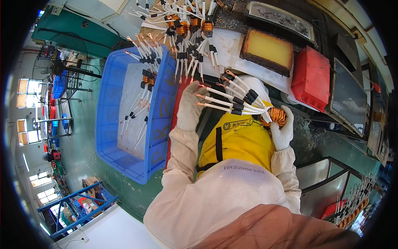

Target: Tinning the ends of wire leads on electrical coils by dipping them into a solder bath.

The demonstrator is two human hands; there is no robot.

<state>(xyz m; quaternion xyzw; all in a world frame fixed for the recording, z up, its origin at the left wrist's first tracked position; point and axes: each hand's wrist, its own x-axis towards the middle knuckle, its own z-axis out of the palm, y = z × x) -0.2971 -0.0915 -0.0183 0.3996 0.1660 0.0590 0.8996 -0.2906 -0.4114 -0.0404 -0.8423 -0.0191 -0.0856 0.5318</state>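
Copper coil (pixel 277 116), cluttered workbench (pixel 226 45), green workshop floor (pixel 85 133)

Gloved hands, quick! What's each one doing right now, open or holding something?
Left hand: at the copper tips of the white leads; can't tell if it grips any.
Right hand: closed on the copper coil.

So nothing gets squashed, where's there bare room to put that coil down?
The bin, at its near end, past the leads; the white sheet, between the coil pile and yellow block. Crowded: the bin's far right corner and the pile itself.
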